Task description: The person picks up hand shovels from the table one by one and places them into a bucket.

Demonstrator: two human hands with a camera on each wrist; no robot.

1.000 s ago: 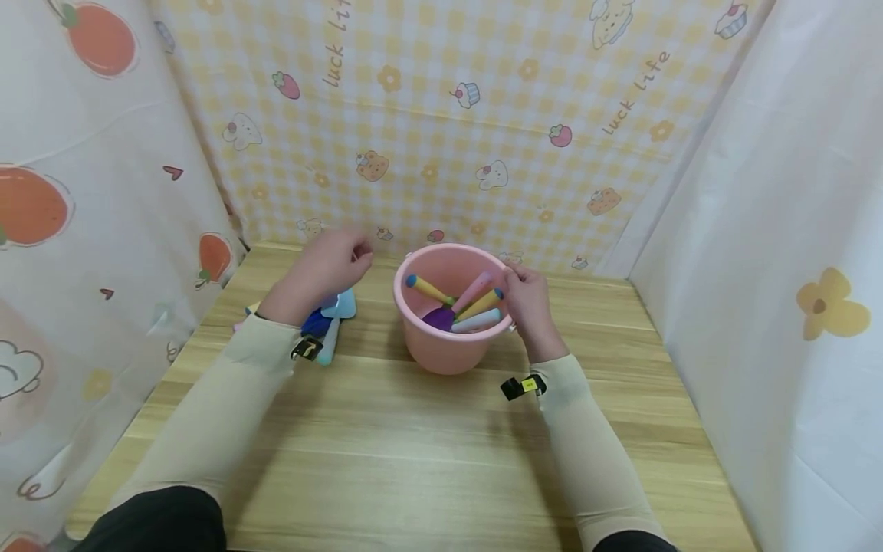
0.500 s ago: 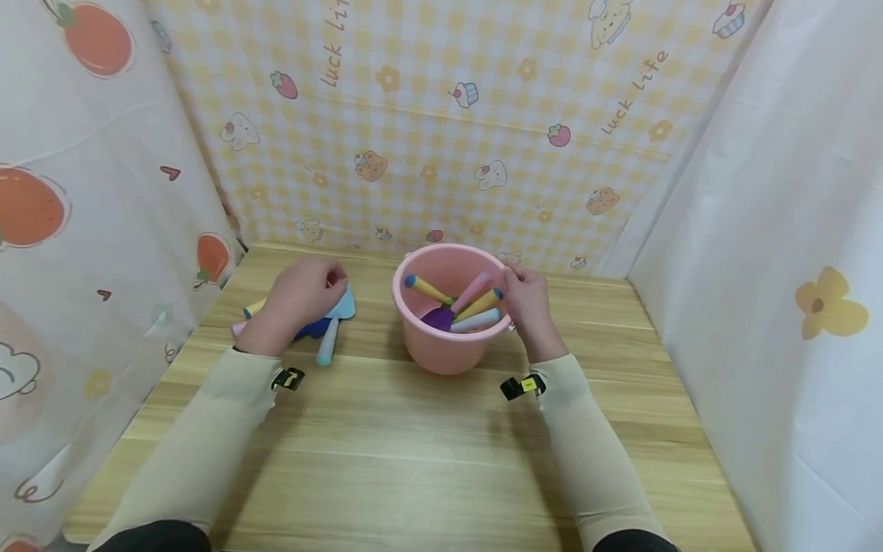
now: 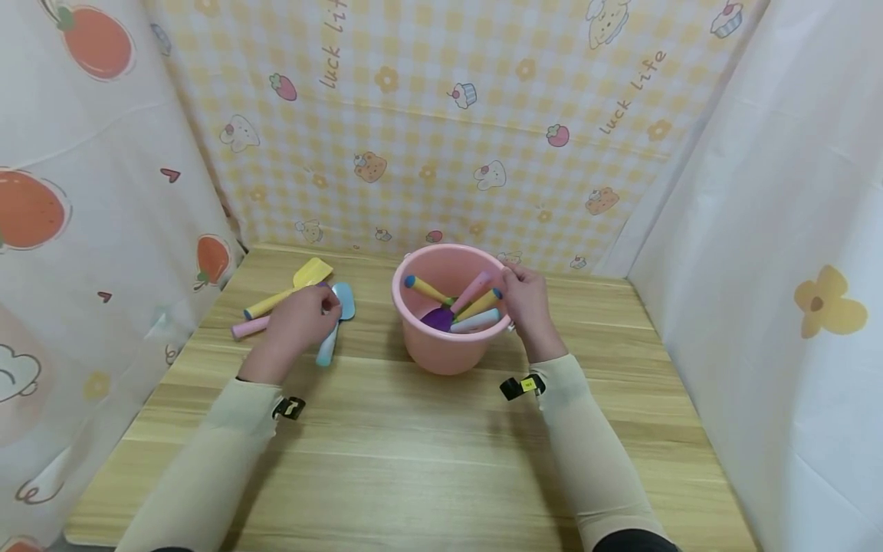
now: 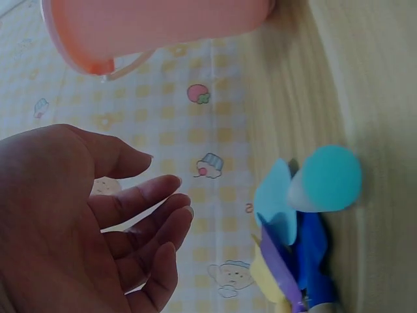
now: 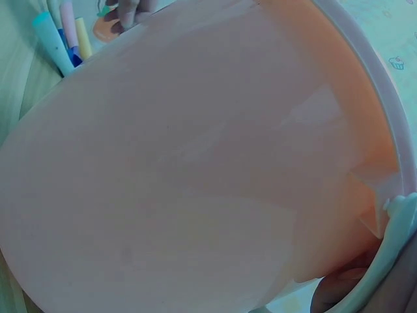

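My left hand [image 3: 298,326] hovers over a small pile of toy shovels at the left, its fingers loosely bent around nothing. The pile holds a yellow shovel [image 3: 313,271], a light-blue shovel [image 3: 343,299] and a pink handle [image 3: 250,327] partly hidden by the hand. In the left wrist view a purple blade [image 4: 277,264] and a dark blue piece [image 4: 313,254] also show. A pink bucket [image 3: 441,356] stands upright at the table's middle, and my right hand [image 3: 527,303] grips its right rim. Inside lie several toy tools, among them one with a purple head [image 3: 438,318].
The wooden table [image 3: 414,460] runs back to a yellow checked cloth [image 3: 414,138]. Printed white cloths hang along the left [image 3: 110,307] and right [image 3: 773,307] sides. The bucket's pale handle [image 5: 394,241] hangs by the right hand.
My left hand has drawn back from above the light-blue shovel, left and toward me, then lowered over the pile, uncovering the yellow shovel. The right hand and bucket have stayed in place.
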